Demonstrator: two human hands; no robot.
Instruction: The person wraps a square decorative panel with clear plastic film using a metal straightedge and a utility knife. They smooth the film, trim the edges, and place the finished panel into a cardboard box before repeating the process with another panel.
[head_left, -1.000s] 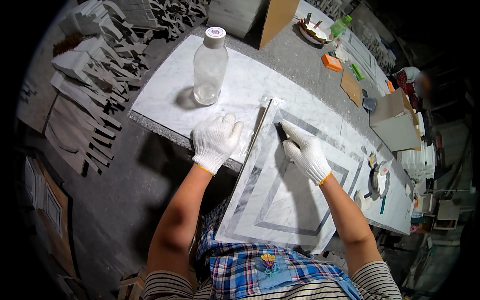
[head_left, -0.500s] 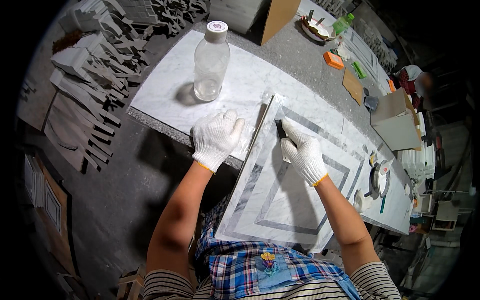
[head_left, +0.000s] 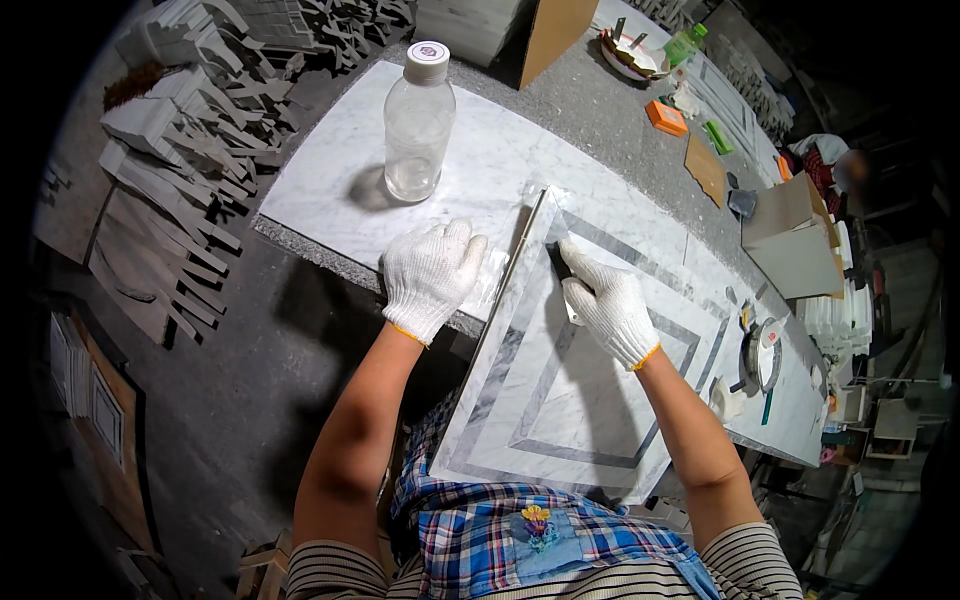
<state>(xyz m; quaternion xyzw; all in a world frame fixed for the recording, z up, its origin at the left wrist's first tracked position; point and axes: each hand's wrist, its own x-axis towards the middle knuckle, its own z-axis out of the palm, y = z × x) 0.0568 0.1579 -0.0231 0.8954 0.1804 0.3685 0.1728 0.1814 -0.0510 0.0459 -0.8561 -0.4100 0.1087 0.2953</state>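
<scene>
A square marble panel [head_left: 570, 400] with grey inlaid borders lies tilted before me, its near edge at my plaid apron. My right hand [head_left: 610, 305], in a white knit glove, is closed over its upper left part. A small flat tool with a pale end [head_left: 574, 314] shows beneath the fingers; most of it is hidden. My left hand [head_left: 432, 275], gloved likewise, is curled on the white marble tabletop [head_left: 330, 165], beside crumpled clear film [head_left: 490, 285] along the panel's left edge. Whether its fingers hold anything is hidden. A capped clear plastic bottle [head_left: 418, 130] stands beyond it.
An orange box [head_left: 666, 118], a cardboard piece [head_left: 705, 170] and an open carton [head_left: 795, 235] lie along the far right side. A round dish [head_left: 765, 355] sits right of the panel. Stacked stone strips [head_left: 185, 180] fill the floor at left. Another person [head_left: 825, 165] is at far right.
My right hand has shifted very slightly on the panel, its wrist a little to the right. The left hand stays in place. The whole view has drifted slightly.
</scene>
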